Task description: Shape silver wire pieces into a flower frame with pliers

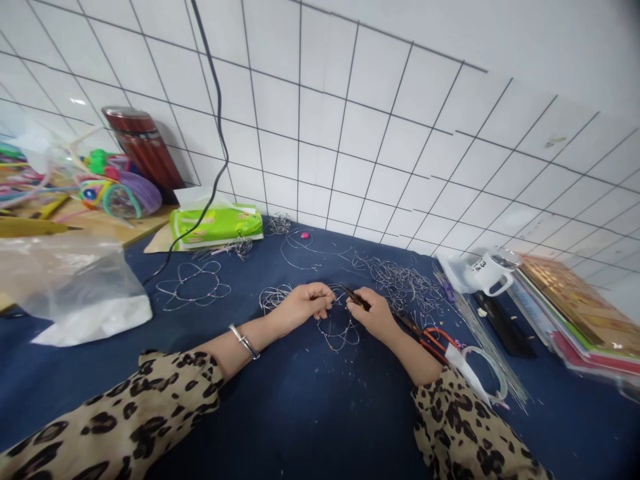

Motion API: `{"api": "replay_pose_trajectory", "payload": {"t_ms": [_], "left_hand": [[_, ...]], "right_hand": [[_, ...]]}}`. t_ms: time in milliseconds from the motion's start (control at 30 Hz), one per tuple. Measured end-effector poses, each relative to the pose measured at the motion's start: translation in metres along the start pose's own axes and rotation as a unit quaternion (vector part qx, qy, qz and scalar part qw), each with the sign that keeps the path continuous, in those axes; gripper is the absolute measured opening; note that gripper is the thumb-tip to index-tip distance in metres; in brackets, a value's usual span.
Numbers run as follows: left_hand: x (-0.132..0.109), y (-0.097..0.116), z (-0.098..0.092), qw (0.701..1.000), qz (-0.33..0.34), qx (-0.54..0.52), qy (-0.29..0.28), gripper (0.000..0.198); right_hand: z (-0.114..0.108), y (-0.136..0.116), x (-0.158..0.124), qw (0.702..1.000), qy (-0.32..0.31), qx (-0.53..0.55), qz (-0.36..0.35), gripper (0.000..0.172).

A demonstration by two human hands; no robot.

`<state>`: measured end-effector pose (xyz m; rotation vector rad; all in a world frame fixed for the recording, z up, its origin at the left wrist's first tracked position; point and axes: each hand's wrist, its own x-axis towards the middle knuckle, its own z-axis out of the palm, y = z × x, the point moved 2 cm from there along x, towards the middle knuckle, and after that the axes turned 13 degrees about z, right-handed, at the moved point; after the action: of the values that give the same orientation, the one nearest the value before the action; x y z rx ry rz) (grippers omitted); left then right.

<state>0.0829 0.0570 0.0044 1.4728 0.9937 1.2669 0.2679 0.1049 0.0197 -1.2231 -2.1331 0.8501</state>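
Observation:
Near the middle of the dark blue cloth, my left hand (pixel 309 303) pinches the upper left part of a looped wire piece (pixel 340 337) with small beads on it. My right hand (pixel 373 313) is closed around dark pliers (pixel 357 298), whose tips point up and left toward the wire between my hands. The wire loops hang below both hands, close to the cloth. Just left of my left hand lies a coil of wire (pixel 273 298). Farther left, a flower-shaped wire piece (pixel 197 287) lies flat.
Tangled wire (pixel 405 280) lies behind my right hand, orange-handled scissors (pixel 435 340) beside my right forearm. A white mug (pixel 493 273) and stacked papers (pixel 585 307) stand right. Tissues (pixel 217 227), a red flask (pixel 145 150) and a plastic bag (pixel 75 280) are left.

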Motion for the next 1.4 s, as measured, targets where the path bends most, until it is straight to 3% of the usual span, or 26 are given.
{"api": "replay_pose_trajectory", "payload": {"t_ms": [233,500,600,733,967,1167,1400], "left_hand": [[-0.001,0.002,0.001,0.999,-0.009,0.028,-0.032,0.021],[-0.003,0.005,0.003,0.999,-0.027,0.02,-0.018,0.02],[-0.004,0.008,0.005,0.999,-0.033,-0.001,0.001,0.02],[-0.005,0.007,0.003,0.997,-0.025,-0.004,0.074,0.019],[-0.004,0.005,-0.004,0.988,0.001,0.066,0.142,0.022],[-0.003,0.007,-0.002,0.983,0.009,0.106,0.15,0.025],[-0.004,0.006,0.005,0.988,0.009,0.086,0.128,0.024]], "right_hand": [[-0.002,-0.008,-0.003,1.0,0.003,0.013,-0.019,0.015],[-0.002,-0.009,-0.003,0.999,0.01,0.014,-0.036,0.013],[-0.002,-0.008,-0.004,0.999,0.028,-0.004,-0.035,0.012],[-0.007,-0.01,-0.008,0.994,0.065,-0.065,-0.063,0.011],[-0.013,-0.014,-0.013,0.944,0.16,-0.266,-0.108,0.017],[-0.013,-0.02,-0.016,0.908,0.166,-0.372,-0.099,0.014],[-0.01,-0.019,-0.017,0.893,0.172,-0.403,-0.106,0.013]]}}
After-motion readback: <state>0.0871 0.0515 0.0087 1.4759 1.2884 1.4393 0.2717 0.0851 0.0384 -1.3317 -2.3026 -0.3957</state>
